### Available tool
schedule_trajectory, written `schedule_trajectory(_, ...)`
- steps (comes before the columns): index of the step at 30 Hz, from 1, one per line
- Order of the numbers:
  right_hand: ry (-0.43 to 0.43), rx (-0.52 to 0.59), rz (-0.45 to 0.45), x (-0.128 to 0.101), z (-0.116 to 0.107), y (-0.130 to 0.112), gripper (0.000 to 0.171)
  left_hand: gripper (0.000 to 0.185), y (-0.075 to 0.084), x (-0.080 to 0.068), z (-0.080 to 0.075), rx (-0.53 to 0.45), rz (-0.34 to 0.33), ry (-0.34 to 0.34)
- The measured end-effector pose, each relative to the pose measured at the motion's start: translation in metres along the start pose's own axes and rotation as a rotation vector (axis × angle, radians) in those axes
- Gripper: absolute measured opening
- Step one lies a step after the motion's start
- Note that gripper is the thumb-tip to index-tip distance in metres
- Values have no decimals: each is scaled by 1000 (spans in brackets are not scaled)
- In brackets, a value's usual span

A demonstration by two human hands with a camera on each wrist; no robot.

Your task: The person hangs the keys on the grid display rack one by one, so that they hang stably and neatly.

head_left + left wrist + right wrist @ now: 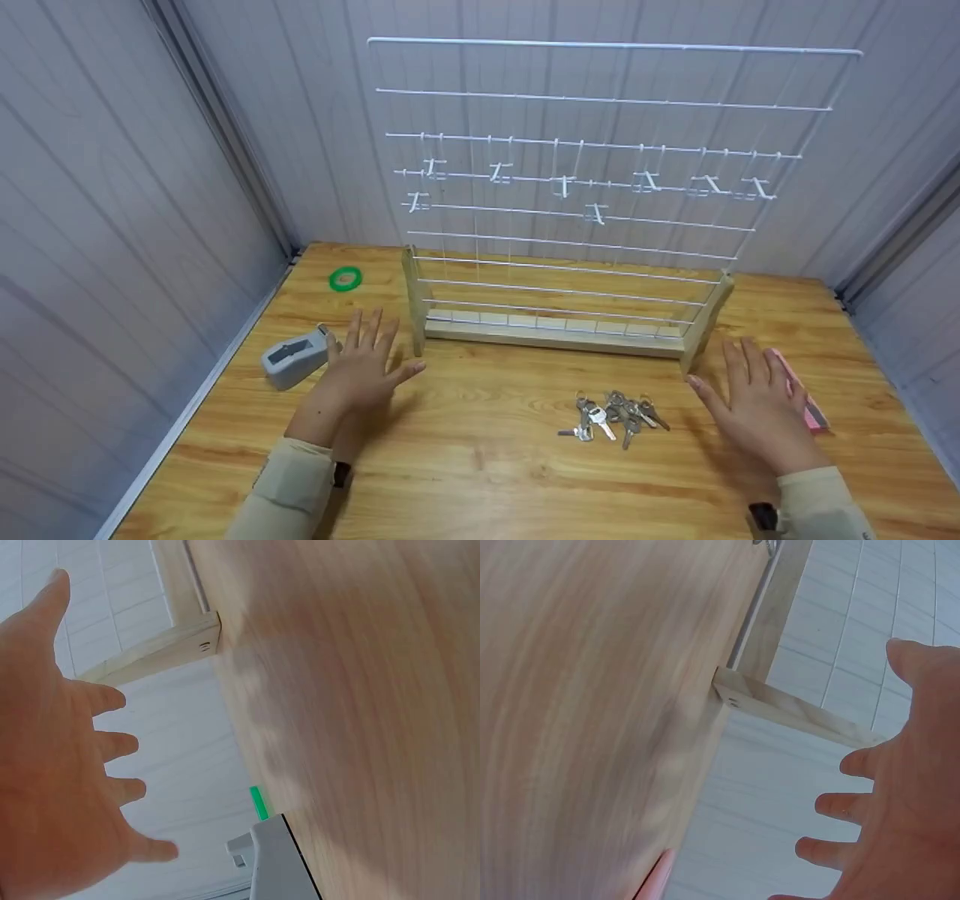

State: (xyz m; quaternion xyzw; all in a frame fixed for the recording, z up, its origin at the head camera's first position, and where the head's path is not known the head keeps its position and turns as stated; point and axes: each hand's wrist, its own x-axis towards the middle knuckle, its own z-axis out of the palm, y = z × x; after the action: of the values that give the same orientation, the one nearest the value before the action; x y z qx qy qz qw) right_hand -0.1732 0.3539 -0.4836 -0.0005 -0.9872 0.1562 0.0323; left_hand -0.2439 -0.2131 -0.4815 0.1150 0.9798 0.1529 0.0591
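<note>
The wire rack [577,195] on its wooden base [555,337] stands at the centre of the frame; the left hand [364,367] hovers spread by its left foot, the right hand [754,409] spread by its right foot, neither holding anything; a bunch of keys [611,416] lies at lower centre; a careless push could probably tip the tall rack, or a sweeping hand scatter the keys.

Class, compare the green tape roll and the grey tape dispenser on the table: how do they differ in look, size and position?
The green tape roll is a thin flat ring; the grey tape dispenser is a bulkier, blocky body. The roll is bright green and smaller; the dispenser is dull grey and larger. The roll lies farther back, apart from the left hand; the dispenser sits right beside that hand. Both rest on the wooden table, left of the wire rack.
</note>
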Motion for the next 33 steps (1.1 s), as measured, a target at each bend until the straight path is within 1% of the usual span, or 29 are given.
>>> schedule_trajectory(3, 22, 11, -2, -1, -3, -3, 95, 100, -1, 5, -6, -109, 13, -12)
schedule_trajectory(6, 86, 46, -31, 0, -8, -8, 91, 99, -2, 15, -20, -226, 18, 3)
schedule_trajectory(11, 213, 94, -83, 0, -16, -22, 79, 96, 3, 41, -50, -357, 36, 77)
schedule_trajectory(14, 238, 115, -115, 1, -14, -31, 71, 92, 8, 56, -64, -414, 57, 109)
schedule_trajectory(16, 208, 145, -138, 3, -11, -37, 68, 87, 10, 64, -70, -442, 65, 119)
schedule_trajectory(18, 140, 183, -147, 5, -7, -42, 66, 82, 11, 70, -75, -457, 73, 126)
schedule_trajectory(23, -97, 298, -122, 15, 5, -48, 65, 73, 13, 78, -79, -508, 76, 155)
schedule_trajectory(27, -260, 419, -74, 19, 15, -45, 66, 67, 14, 79, -77, -606, 59, 170)
schedule_trajectory(30, -322, 483, -38, 18, 24, -41, 62, 64, 13, 80, -73, -697, 46, 165)
schedule_trajectory(33, -327, 493, -19, 15, 32, -39, 54, 63, 13, 81, -68, -771, 40, 156)
